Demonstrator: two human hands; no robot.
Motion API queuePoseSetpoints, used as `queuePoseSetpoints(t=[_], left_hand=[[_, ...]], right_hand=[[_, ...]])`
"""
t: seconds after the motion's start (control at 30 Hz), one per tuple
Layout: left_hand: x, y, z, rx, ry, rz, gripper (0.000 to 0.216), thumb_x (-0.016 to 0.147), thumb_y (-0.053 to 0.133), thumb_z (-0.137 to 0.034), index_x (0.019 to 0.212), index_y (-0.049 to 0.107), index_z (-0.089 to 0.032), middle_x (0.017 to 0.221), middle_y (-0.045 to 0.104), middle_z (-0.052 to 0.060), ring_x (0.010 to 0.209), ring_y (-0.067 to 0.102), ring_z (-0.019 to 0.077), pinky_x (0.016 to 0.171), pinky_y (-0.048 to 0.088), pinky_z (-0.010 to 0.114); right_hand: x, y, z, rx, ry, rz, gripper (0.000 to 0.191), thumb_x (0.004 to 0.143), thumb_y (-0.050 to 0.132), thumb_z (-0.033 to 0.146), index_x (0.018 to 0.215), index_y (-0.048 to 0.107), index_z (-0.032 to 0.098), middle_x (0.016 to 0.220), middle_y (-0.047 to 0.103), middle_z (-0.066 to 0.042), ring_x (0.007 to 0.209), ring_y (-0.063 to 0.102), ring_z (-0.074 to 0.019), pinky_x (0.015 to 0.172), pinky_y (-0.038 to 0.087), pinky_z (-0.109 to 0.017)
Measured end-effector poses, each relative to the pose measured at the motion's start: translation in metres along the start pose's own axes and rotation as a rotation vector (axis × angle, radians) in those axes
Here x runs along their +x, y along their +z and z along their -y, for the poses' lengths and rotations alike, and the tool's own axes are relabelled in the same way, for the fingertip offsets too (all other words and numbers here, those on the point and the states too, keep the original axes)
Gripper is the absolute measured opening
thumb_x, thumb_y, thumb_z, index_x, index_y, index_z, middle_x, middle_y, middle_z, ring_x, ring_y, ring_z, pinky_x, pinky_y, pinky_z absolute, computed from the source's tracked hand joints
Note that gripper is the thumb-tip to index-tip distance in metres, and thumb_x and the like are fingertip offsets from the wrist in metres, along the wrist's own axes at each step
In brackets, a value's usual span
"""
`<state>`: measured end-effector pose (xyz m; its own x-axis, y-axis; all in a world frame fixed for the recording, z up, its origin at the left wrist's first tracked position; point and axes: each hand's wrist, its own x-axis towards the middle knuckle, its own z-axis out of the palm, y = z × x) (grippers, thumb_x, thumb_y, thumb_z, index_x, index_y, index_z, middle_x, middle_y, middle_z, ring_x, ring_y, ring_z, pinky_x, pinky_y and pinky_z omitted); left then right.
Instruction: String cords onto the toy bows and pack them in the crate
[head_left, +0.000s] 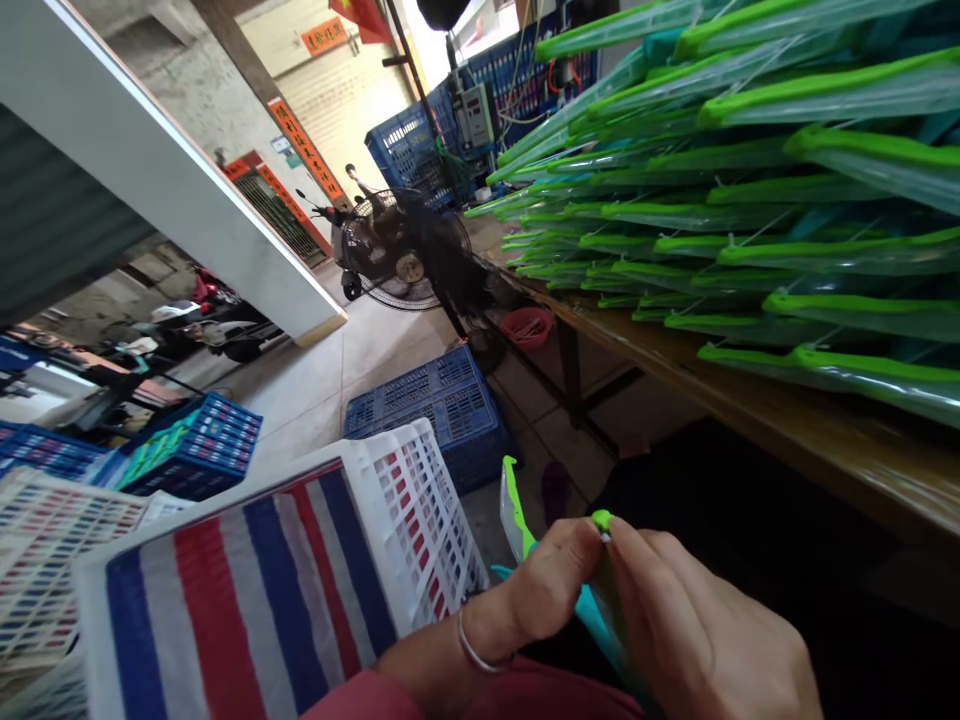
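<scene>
Low in the frame, my left hand (547, 590) and my right hand (697, 630) are both closed on one green and teal plastic piece (517, 510) in a clear sleeve. Their fingertips pinch its green end together. A thin bangle circles my left wrist. The piece's far tip points up and away over the floor. On the wooden table (787, 400) to my right lies a large stack of the same green pieces (720, 200) in clear sleeves, fanned out in rows.
A white crate (420, 500) lined with red, white and blue striped sheeting stands at my left. Blue crates (442, 400) sit on the tiled floor beyond it. A standing fan (397, 260) faces me further back, beside the table's end. Scooters are parked at the far left.
</scene>
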<state>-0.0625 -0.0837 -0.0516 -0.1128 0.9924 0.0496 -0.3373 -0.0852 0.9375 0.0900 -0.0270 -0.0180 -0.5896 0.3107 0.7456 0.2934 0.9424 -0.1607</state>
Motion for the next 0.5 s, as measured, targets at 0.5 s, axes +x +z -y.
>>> queuePoseSetpoints(t=[0.5], left_hand=[[0.005,0.028,-0.031,0.352,0.326,-0.017,0.031,0.107,0.044,-0.037,0.131,0.058,-0.022,0.117,0.06,0.009,0.107,0.057,0.0212,0.099,0.047,0.037]], right_hand=[[0.015,-0.006,-0.001,0.079,0.078,-0.129,0.017,0.1,0.049,0.006,0.111,0.061,0.006,0.105,0.067,-0.017,0.087,0.065,-0.0203,0.073,0.053,-0.032]])
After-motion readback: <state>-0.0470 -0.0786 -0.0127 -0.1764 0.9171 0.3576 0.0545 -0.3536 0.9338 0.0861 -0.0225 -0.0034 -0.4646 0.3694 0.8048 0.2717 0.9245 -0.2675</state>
